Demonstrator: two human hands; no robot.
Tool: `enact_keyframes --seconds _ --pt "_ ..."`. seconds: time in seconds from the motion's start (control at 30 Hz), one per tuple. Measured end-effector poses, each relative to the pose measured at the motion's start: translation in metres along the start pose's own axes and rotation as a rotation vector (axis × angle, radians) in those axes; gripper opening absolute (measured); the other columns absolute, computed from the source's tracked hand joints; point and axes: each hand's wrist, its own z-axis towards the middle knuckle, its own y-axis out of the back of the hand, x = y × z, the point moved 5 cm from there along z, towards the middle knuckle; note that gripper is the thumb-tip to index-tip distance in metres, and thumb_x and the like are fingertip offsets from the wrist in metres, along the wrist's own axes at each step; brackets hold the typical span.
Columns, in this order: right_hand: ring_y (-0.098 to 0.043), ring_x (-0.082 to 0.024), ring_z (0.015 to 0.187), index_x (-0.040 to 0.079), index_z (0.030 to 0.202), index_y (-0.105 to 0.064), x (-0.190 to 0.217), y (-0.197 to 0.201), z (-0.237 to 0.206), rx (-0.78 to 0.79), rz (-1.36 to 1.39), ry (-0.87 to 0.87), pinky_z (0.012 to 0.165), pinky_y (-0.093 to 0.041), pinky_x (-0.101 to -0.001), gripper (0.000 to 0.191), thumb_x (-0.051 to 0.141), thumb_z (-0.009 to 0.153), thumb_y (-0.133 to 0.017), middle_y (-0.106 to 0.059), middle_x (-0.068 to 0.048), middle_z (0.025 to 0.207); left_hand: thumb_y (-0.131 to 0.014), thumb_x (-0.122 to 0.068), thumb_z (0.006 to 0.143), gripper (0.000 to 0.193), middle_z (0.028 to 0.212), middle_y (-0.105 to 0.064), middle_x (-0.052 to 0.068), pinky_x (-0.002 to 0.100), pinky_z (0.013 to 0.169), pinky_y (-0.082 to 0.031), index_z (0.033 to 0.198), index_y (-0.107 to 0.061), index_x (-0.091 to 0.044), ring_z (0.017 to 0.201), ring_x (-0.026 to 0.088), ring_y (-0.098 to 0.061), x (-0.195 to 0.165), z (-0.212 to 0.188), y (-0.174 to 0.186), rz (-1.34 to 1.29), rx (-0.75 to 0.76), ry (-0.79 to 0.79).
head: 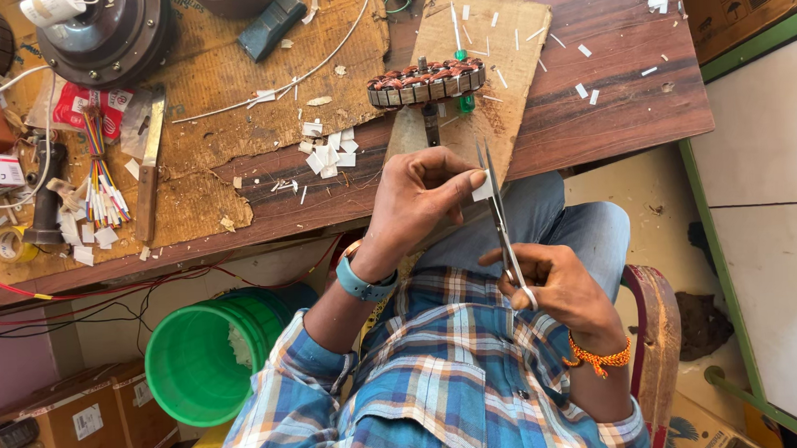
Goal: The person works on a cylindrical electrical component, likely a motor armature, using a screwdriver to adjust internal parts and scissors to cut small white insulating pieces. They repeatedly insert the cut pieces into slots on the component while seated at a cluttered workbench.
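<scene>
My left hand (424, 196) pinches a small white piece of paper (482, 186) between thumb and fingers, held over my lap near the table's edge. My right hand (558, 284) grips the handles of a pair of scissors (496, 206), whose blades point up and meet the paper. Just beyond on the table, a round motor stator with copper windings (426, 79) stands on a short shaft over a sheet of cardboard (490, 59).
Small white paper pieces (328, 151) lie scattered on the wooden table (608, 98). At the left are a knife (149, 163), a bundle of coloured wires (101, 174), a black motor housing (108, 35) and white wire. A green bucket (203, 358) and cardboard boxes (85, 421) stand below.
</scene>
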Motion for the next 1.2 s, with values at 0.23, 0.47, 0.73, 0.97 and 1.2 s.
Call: enact_keyframes --seconds 0.23,0.47,0.73,0.97,1.2 --pt "-0.063 -0.012 0.062 -0.007 0.098 -0.076 -0.017 0.014 -0.022 -0.103 -0.033 0.076 0.053 -0.049 -0.0246 0.060 0.044 0.071 -0.091 -0.071 -0.007 0.072 -0.077 -0.016 0.095 0.018 0.079 -0.072 0.004 0.022 0.052 -0.052 0.096 -0.072 0.002 0.064 0.007 -0.067 0.011 0.000 0.005 -0.135 0.013 0.037" --pt "-0.066 -0.009 0.088 0.000 0.127 -0.062 0.048 0.002 -0.019 -0.396 0.091 0.663 0.075 -0.055 -0.0221 0.057 0.037 0.088 -0.081 -0.074 -0.008 0.108 -0.058 -0.024 0.104 0.022 0.113 -0.077 0.010 0.025 0.053 -0.057 0.116 -0.048 -0.009 0.106 0.021 -0.077 0.014 -0.004 -0.016 -0.468 0.163 0.050" --pt "-0.071 -0.011 0.095 -0.002 0.119 -0.064 0.073 -0.003 0.000 -0.734 -0.020 0.554 0.086 -0.058 -0.0250 0.030 0.005 0.093 -0.080 -0.074 -0.009 0.105 -0.062 -0.024 0.109 0.026 0.120 -0.064 0.005 0.028 0.086 -0.054 0.127 -0.057 -0.005 0.111 0.013 -0.060 0.052 -0.019 -0.068 -0.381 0.148 0.078" --pt "-0.077 -0.016 0.088 -0.002 0.111 -0.064 0.064 0.020 -0.006 -0.617 -0.041 0.501 0.079 -0.063 -0.0268 0.032 0.012 0.089 -0.082 -0.075 -0.010 0.093 -0.073 -0.010 0.093 0.039 0.108 -0.065 0.003 0.026 0.082 -0.057 0.131 -0.063 -0.012 0.099 0.014 -0.062 0.004 -0.021 -0.061 0.242 0.158 -0.213" --pt "-0.075 -0.019 0.098 0.000 0.131 -0.056 0.048 0.034 -0.007 -0.432 0.034 0.488 0.084 -0.064 -0.0311 0.053 0.025 0.090 -0.079 -0.071 -0.011 0.113 -0.077 -0.004 0.091 0.027 0.104 -0.075 0.004 0.030 0.077 -0.059 0.117 -0.073 -0.012 0.093 0.017 -0.066 -0.047 -0.013 -0.051 0.431 0.069 -0.451"
